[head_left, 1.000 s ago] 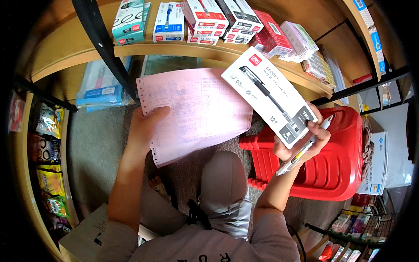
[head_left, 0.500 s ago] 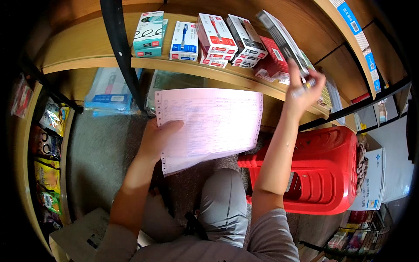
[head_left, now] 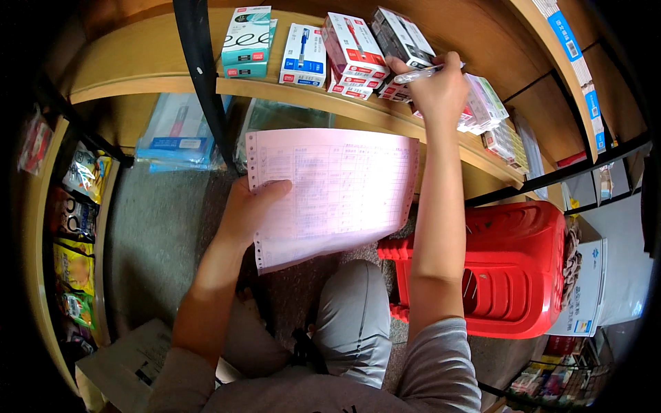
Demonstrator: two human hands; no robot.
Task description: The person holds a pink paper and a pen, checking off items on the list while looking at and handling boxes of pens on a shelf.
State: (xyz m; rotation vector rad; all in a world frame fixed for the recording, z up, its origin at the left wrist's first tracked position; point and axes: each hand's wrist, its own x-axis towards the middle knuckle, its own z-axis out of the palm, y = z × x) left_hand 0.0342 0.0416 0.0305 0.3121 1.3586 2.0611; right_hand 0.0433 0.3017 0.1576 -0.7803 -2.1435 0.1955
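Note:
My left hand [head_left: 253,210] grips the left edge of a pink printed form [head_left: 337,193] with punched side strips, its thumb lying on top. A clear slim pen [head_left: 420,73] is held crosswise in my right hand [head_left: 443,93], up at the shelf. The fingers of that hand touch the near end of a black-and-white pen box [head_left: 403,38] on top of a stack. Just left of it stands a stack of red-and-white pen boxes [head_left: 354,45], then a blue-and-white pen box [head_left: 303,55]. Part of the black box stack is hidden behind my right hand.
Green-and-white boxes [head_left: 246,41] stand beside a black shelf post [head_left: 200,76]. More small boxes [head_left: 485,103] sit right of my hand. A red plastic stool [head_left: 513,268] lies at the right, snack packets [head_left: 74,265] line the left shelf, and a cardboard box [head_left: 131,365] rests lower left.
My right hand has moved left and up, bringing the raised black-and-white box down onto the stack. The pink form in my left hand stays nearly in place.

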